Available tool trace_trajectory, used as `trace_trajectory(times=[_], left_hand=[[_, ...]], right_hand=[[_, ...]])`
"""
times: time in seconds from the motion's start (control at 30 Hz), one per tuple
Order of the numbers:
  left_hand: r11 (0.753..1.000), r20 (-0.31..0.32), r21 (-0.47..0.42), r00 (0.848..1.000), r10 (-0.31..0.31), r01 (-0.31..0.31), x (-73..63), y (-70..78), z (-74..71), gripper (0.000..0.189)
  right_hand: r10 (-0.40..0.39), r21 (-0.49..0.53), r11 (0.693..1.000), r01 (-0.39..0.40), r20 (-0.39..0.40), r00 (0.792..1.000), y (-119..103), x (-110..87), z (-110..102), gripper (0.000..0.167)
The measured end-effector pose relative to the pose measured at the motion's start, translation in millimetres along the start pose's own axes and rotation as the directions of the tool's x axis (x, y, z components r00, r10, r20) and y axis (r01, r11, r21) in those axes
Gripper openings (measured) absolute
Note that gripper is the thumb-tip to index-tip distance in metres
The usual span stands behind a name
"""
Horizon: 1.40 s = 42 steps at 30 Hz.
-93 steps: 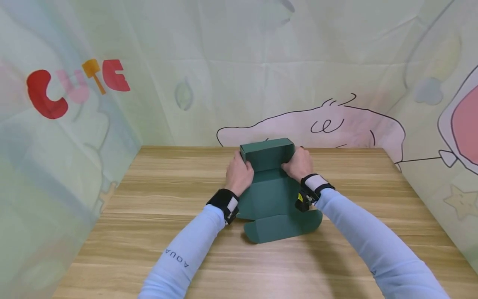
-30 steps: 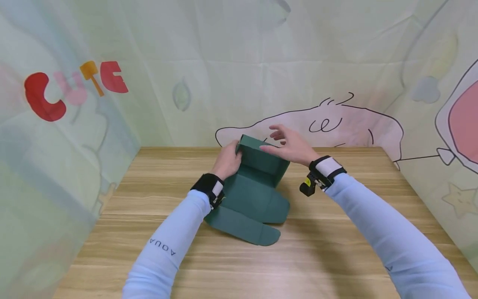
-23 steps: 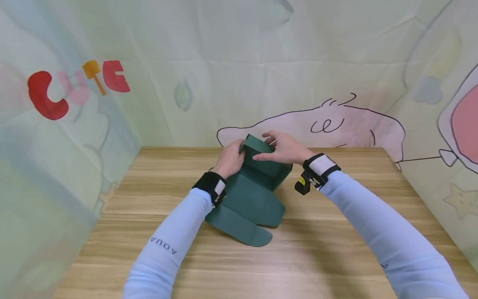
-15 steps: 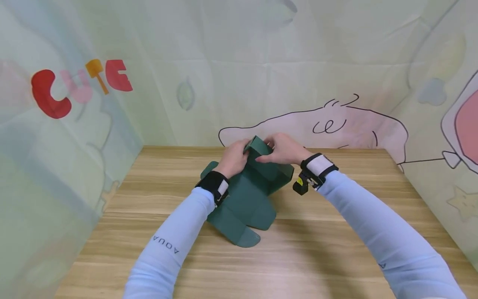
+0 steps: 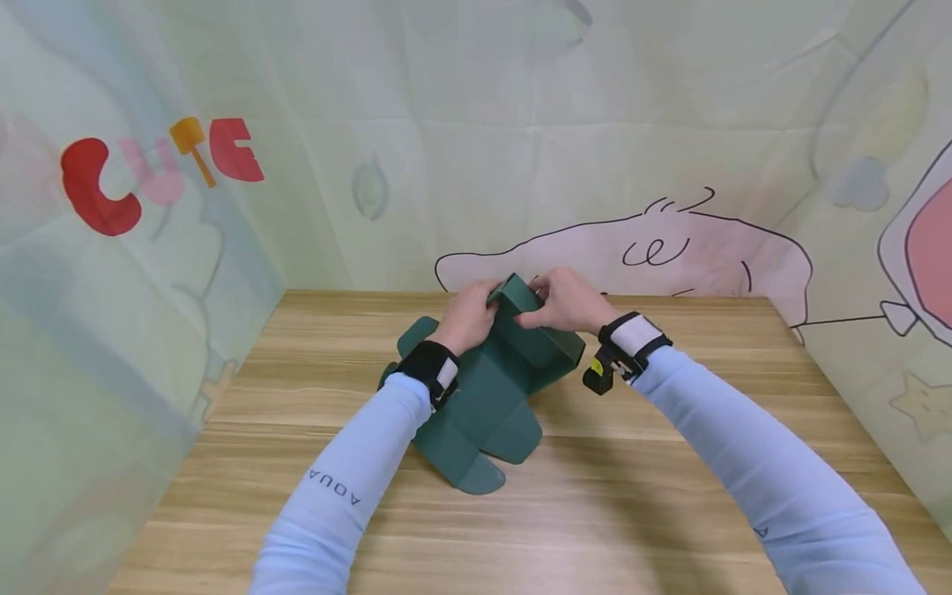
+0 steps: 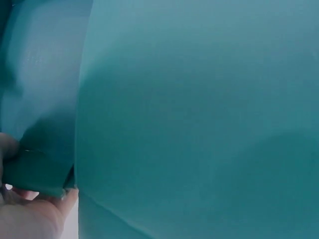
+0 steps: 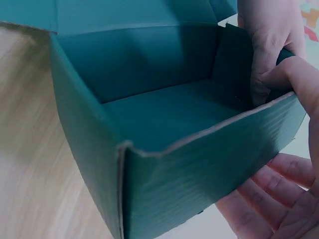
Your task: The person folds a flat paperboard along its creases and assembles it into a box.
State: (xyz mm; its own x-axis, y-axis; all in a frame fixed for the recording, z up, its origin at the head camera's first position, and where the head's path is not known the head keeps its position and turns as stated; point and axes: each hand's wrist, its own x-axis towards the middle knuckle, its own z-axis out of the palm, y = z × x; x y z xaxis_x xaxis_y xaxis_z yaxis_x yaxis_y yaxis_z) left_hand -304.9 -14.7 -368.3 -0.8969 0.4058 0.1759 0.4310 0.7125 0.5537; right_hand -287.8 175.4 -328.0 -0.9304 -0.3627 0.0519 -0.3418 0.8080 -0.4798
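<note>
A dark green cardboard box [image 5: 487, 397], partly folded up, stands askew near the table's back edge. Its walled section faces up and away, while its lid and rounded flaps spread toward the person. My left hand [image 5: 468, 316] grips the end wall on the left; the right wrist view shows this hand's thumb [image 7: 261, 74] inside that corner. With the thumb inside and fingers outside, my right hand [image 5: 568, 302] holds the long far wall near the same corner. In the left wrist view the box's green panel [image 6: 199, 99] fills most of the picture, and part of a hand [image 6: 30, 214] shows low on the left.
The wood-grain table [image 5: 632, 512] stretches out around the box. Close behind it hangs a printed cloth backdrop [image 5: 476, 165], with further cloth on both sides. A black strap with a small camera [image 5: 598, 372] sits on the right wrist.
My right hand has left the box's right end and now holds the far wall near the left corner. The box has turned, its right end coming nearer and its lid flaps swinging left.
</note>
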Motion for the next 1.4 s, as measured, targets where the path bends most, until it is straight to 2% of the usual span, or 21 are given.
trace_trajectory(times=[0.13, 0.33, 0.47, 0.57, 0.63, 0.77, 0.9, 0.97, 1.07, 1.23, 1.4], left_hand=[[1.000, -0.020, -0.007, 1.000, -0.020, 0.020, -2.0, 2.2, -0.5, 0.039], [0.998, -0.072, -0.051, 0.996, -0.044, 0.040, -10.6, 6.0, -4.0, 0.048], [1.000, -0.135, -0.003, 0.991, -0.001, 0.001, -18.2, 13.3, -6.6, 0.049], [0.997, -0.164, 0.073, 0.985, 0.051, -0.040, -24.6, 20.8, -4.3, 0.045], [0.990, -0.160, 0.122, 0.983, 0.094, -0.075, -29.3, 25.2, -0.7, 0.041], [0.960, -0.096, 0.209, 0.973, 0.210, -0.187, -38.8, 29.7, 7.3, 0.039], [0.906, 0.025, 0.284, 0.947, 0.319, -0.312, -47.5, 29.0, 14.6, 0.043], [0.880, 0.088, 0.312, 0.933, 0.348, -0.357, -51.0, 27.1, 18.5, 0.046], [0.848, 0.170, 0.353, 0.918, 0.357, -0.395, -54.5, 24.3, 24.4, 0.049], [0.807, 0.228, 0.395, 0.898, 0.376, -0.438, -57.1, 21.8, 31.5, 0.035], [0.786, 0.207, 0.425, 0.894, 0.397, -0.448, -57.2, 17.7, 36.8, 0.020]], right_hand=[[0.039, 0.065, 0.997, -0.039, -0.011, 0.999, 3.6, -3.6, 4.5, 0.038], [0.147, 0.148, 0.979, -0.141, -0.032, 0.989, 17.2, -9.5, 13.2, 0.058], [0.241, 0.213, 0.951, -0.222, -0.065, 0.968, 27.8, -13.1, 19.9, 0.070], [0.320, 0.295, 0.912, -0.286, -0.071, 0.945, 33.9, -16.2, 25.1, 0.077], [0.364, 0.350, 0.881, -0.319, -0.071, 0.929, 36.8, -18.0, 28.4, 0.080], [0.416, 0.471, 0.811, -0.346, -0.049, 0.908, 41.2, -18.9, 33.5, 0.085], [0.437, 0.583, 0.734, -0.349, -0.012, 0.899, 42.9, -18.8, 35.1, 0.086], [0.447, 0.626, 0.695, -0.354, 0.010, 0.895, 43.0, -18.5, 35.2, 0.086], [0.452, 0.673, 0.650, -0.353, 0.032, 0.892, 41.8, -18.0, 34.9, 0.090], [0.462, 0.704, 0.617, -0.353, 0.040, 0.886, 38.0, -17.5, 35.6, 0.089], [0.471, 0.728, 0.588, -0.353, 0.046, 0.881, 32.7, -17.0, 37.5, 0.085]])
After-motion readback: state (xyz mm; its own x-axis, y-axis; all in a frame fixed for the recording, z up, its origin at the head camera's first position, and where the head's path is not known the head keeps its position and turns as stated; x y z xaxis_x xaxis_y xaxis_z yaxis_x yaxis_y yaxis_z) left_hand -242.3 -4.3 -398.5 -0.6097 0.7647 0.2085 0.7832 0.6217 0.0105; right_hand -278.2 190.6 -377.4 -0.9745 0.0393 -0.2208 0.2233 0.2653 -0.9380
